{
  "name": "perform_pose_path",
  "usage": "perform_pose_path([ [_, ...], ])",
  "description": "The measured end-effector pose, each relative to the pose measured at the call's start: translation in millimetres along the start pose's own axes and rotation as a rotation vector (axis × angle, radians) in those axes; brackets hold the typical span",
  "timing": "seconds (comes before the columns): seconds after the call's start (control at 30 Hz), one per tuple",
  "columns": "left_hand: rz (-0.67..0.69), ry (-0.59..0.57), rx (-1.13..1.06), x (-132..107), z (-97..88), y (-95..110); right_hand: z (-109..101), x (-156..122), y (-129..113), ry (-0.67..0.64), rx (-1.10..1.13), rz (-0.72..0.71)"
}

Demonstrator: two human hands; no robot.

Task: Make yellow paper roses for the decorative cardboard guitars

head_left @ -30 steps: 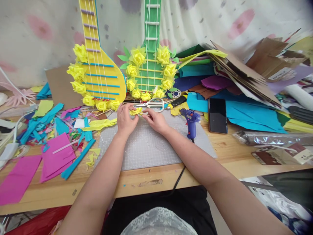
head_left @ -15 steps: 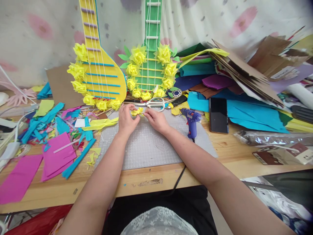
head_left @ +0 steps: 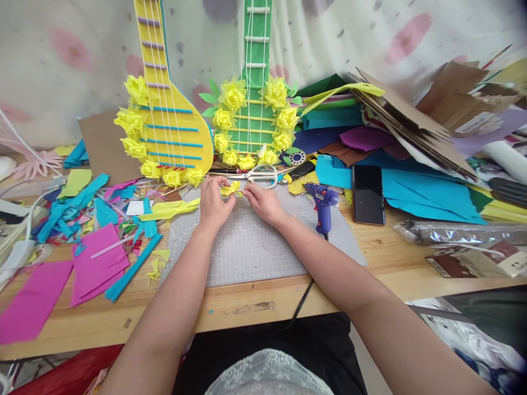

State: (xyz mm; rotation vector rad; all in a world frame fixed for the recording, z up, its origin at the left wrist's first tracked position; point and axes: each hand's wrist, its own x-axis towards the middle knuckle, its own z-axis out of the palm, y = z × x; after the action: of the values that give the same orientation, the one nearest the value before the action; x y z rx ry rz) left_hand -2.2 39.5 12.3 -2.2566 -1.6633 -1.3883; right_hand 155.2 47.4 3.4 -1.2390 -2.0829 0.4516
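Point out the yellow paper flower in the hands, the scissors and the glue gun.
yellow paper flower (head_left: 229, 189): head view, on its folded petals between the fingertips.
scissors (head_left: 247, 175): head view, where handles meet blades.
glue gun (head_left: 323, 213): head view, on its blue handle.

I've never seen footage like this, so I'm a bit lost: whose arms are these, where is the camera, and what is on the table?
No machine here: the camera sits on a person's head and looks down, so the two bare arms are that person's own. It is a single view. The left hand and right hand pinch a small yellow paper flower between them, over a grey cutting mat on a wooden table. Just beyond the hands lie scissors; to the right are a blue glue gun and a black phone. A yellow guitar and a green guitar, craft models edged with similar flowers, lean at the back. Pink and blue paper scraps cover the left side.
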Motion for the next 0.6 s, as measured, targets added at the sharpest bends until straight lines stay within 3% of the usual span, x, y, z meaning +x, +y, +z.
perform_pose_path([
  [0.6,-0.038,0.03,0.018,-3.2,3.7,-4.7,-0.8,0.9,-2.5,0.016,0.071,0.031],
])
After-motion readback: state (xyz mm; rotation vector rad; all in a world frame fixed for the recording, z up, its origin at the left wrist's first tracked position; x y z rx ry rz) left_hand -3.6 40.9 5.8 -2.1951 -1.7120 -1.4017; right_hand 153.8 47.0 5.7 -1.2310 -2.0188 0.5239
